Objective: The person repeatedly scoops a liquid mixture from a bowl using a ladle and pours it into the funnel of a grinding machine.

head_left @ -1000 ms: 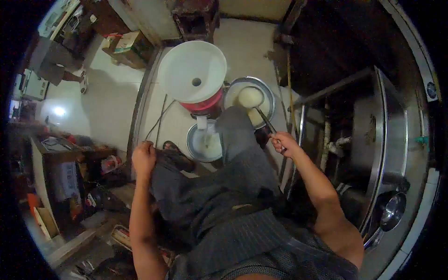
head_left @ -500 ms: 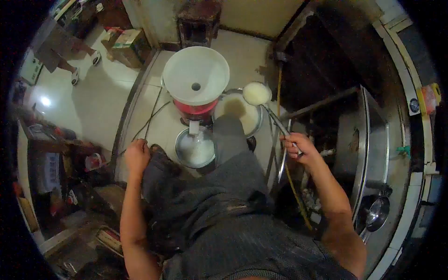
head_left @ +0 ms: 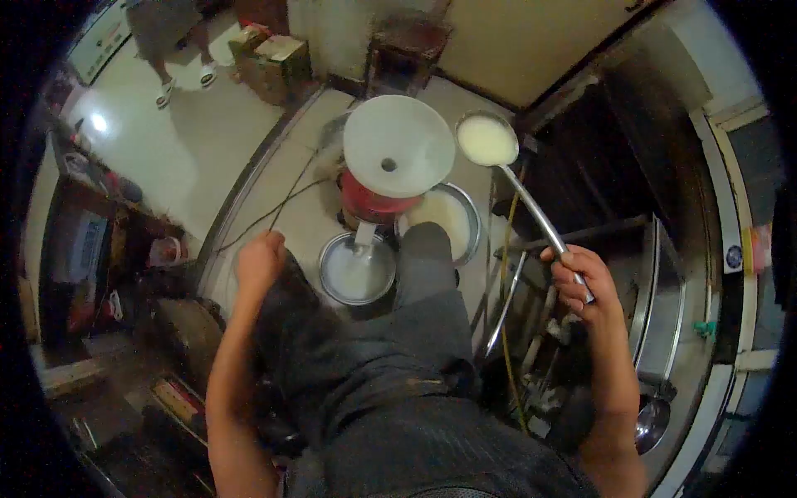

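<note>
My right hand (head_left: 581,280) is wrapped around the long metal handle of a ladle (head_left: 487,139). The ladle's round bowl is full of a pale, creamy mix and is held level, just right of a wide white hopper (head_left: 403,133). This hopper has a dark hole at its bottom and sits tilted on a red machine (head_left: 365,199). Under the machine's pale spout (head_left: 365,236) stands a metal pot (head_left: 357,290) with whitish liquid. A larger basin (head_left: 475,228) of creamy mix is partly hidden by my knee. Closed in a fist, my left hand (head_left: 261,257) rests by my left knee.
A thin cord (head_left: 286,202) runs across the tiles at left. Right of me are a metal-framed stand (head_left: 656,290) and a yellow hose (head_left: 506,332). Cardboard boxes (head_left: 270,66) and a small wooden stool (head_left: 407,54) stand behind. Another person's legs (head_left: 178,62) are at upper left.
My right hand has raised the full ladle toward me and to the right, clear of the basin. The camera view has shifted. My left hand remains near the knee.
</note>
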The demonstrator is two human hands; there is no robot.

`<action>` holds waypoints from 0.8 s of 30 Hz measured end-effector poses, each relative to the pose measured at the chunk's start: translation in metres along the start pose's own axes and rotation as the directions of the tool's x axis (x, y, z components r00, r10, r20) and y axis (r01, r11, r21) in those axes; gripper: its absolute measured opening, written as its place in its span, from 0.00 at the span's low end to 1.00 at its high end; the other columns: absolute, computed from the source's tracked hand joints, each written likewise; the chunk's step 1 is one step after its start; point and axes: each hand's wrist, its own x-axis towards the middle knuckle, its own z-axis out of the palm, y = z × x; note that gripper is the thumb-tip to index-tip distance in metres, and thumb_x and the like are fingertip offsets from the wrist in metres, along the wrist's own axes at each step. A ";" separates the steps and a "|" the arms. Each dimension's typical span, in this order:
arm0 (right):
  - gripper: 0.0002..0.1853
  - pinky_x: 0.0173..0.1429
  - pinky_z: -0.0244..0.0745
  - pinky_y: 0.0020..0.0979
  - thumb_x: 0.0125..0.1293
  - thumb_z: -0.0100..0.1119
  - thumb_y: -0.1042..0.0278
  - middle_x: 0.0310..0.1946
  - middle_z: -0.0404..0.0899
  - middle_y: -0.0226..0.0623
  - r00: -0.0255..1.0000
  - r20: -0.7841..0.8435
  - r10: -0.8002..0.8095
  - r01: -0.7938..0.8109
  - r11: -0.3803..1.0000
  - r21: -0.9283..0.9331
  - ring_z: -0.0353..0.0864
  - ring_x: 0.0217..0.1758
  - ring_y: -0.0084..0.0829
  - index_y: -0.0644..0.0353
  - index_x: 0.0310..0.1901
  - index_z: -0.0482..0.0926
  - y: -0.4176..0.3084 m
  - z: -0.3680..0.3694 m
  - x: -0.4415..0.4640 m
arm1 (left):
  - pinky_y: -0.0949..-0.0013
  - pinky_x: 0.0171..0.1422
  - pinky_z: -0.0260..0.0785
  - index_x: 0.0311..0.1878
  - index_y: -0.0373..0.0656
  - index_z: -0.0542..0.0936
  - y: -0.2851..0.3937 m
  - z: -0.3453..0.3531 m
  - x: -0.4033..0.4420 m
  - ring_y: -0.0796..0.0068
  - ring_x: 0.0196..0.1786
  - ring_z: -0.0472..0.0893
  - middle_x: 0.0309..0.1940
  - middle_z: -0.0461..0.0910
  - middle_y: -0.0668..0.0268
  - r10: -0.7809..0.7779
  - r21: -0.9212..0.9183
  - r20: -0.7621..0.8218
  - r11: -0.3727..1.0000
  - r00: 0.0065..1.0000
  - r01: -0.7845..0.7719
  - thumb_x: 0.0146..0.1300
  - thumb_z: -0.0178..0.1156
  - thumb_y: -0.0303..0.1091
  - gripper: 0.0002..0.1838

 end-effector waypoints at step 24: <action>0.15 0.11 0.61 0.23 0.67 0.51 0.71 0.19 0.70 0.30 0.999 0.046 -0.007 0.013 0.990 -0.141 0.62 0.10 0.17 0.70 0.51 0.71 0.054 0.059 0.057 | 0.72 0.45 0.74 0.51 0.41 0.81 0.098 -0.021 -0.031 0.80 0.40 0.79 0.42 0.82 0.66 -0.022 -0.922 0.130 0.365 0.991 0.129 0.63 0.60 0.26 0.13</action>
